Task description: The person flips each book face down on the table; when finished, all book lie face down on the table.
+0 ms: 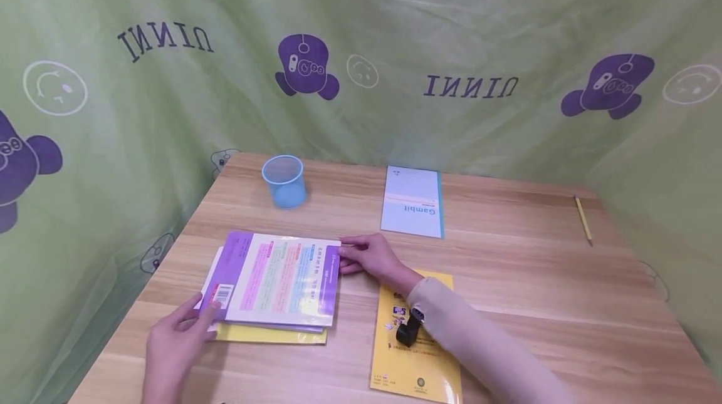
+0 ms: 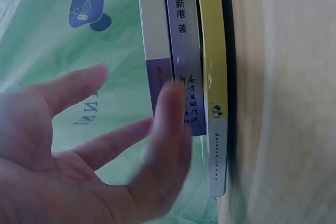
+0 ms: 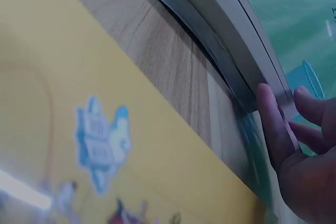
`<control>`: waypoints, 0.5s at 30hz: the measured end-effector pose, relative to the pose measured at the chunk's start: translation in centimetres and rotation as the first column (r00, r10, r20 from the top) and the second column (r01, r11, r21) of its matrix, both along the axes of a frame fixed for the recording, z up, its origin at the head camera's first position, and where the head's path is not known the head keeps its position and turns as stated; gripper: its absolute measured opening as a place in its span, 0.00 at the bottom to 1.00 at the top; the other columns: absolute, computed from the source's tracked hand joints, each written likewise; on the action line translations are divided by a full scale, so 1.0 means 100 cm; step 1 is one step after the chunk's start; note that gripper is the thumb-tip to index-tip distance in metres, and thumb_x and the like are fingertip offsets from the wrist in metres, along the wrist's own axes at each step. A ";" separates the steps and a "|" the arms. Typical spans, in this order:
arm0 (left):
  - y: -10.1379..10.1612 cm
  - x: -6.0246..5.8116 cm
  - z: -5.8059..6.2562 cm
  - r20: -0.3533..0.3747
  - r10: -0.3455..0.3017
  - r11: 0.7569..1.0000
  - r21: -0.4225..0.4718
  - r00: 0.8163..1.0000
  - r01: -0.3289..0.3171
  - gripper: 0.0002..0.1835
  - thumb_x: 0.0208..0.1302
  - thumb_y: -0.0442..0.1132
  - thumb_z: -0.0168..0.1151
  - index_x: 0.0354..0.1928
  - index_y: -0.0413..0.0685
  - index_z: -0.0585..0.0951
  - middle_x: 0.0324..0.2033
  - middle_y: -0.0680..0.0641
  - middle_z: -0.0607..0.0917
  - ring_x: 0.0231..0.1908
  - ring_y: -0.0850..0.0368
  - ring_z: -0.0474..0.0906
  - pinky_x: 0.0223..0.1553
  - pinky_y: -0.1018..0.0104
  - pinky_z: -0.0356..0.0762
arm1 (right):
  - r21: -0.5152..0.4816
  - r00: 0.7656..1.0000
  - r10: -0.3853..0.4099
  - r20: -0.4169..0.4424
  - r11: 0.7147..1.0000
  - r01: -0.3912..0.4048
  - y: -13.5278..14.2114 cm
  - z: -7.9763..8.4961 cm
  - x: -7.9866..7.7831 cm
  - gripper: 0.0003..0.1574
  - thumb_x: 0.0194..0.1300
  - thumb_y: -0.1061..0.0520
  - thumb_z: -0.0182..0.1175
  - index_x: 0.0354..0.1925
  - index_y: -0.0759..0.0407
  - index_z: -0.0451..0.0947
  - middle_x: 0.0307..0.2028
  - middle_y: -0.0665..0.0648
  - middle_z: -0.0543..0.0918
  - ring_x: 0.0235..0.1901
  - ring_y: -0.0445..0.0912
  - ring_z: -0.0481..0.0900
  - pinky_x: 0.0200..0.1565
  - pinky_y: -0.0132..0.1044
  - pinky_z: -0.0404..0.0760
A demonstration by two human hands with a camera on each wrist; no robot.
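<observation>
A stack of three books lies on the table: a purple-and-white book (image 1: 282,279) on top, a lavender-spined book (image 2: 181,40) in the middle and a yellow book (image 1: 271,334) at the bottom, jutting out toward the near side. At the left end, my left hand (image 1: 177,341) has its fingers spread at the spines, one finger blurred against them in the left wrist view. My right hand (image 1: 373,258) is at the opposite end, its extended fingers touching the page edges. Below the right forearm lies an orange-yellow book (image 1: 389,354), partly covered by the sleeve.
A blue mesh cup (image 1: 284,185) stands at the back left. Farther right lie a white-and-blue notebook (image 1: 412,203) marked Gambit and, near the right edge, a yellow pencil (image 1: 583,221). A green printed curtain (image 1: 366,122) hangs round the table.
</observation>
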State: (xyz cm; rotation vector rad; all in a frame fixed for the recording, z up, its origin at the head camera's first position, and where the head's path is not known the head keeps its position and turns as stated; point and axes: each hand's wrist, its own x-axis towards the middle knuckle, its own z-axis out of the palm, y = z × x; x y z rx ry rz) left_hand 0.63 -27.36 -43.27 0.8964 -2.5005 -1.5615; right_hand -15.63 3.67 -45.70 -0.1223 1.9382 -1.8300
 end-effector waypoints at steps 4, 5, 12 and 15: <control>0.006 0.000 0.004 -0.028 -0.028 0.963 -0.268 0.999 0.019 0.33 0.69 0.50 0.65 0.68 0.35 0.72 0.57 0.25 0.78 0.51 0.35 0.80 0.47 0.50 0.80 | 0.050 0.999 -0.020 -0.039 0.999 0.022 0.008 0.009 0.001 0.22 0.69 0.62 0.62 0.58 0.74 0.76 0.38 0.72 0.87 0.29 0.50 0.89 0.40 0.44 0.91; 0.008 0.001 0.005 -0.062 -0.022 0.952 -0.307 0.998 0.002 0.32 0.68 0.49 0.65 0.67 0.36 0.74 0.56 0.26 0.78 0.53 0.33 0.76 0.47 0.53 0.78 | 0.061 0.999 -0.030 -0.045 0.998 0.032 0.011 0.011 0.001 0.21 0.70 0.63 0.62 0.57 0.74 0.77 0.38 0.72 0.87 0.28 0.49 0.89 0.40 0.44 0.91; 0.035 0.003 0.018 -0.356 -0.063 0.920 -0.383 0.932 -0.084 0.18 0.58 0.34 0.74 0.51 0.38 0.86 0.42 0.40 0.84 0.37 0.73 0.68 0.33 0.88 0.67 | 0.141 0.993 -0.059 -0.102 0.987 0.073 0.045 0.017 0.005 0.16 0.71 0.61 0.60 0.51 0.72 0.81 0.37 0.70 0.87 0.28 0.43 0.85 0.39 0.41 0.91; 0.050 0.003 0.024 -0.391 -0.162 0.916 -0.402 0.906 -0.010 0.16 0.57 0.32 0.74 0.48 0.39 0.86 0.40 0.43 0.84 0.34 0.74 0.69 0.33 0.88 0.71 | 0.187 0.989 -0.089 -0.116 0.976 0.109 0.066 0.016 0.009 0.15 0.71 0.60 0.60 0.50 0.69 0.83 0.35 0.65 0.88 0.29 0.44 0.86 0.38 0.40 0.91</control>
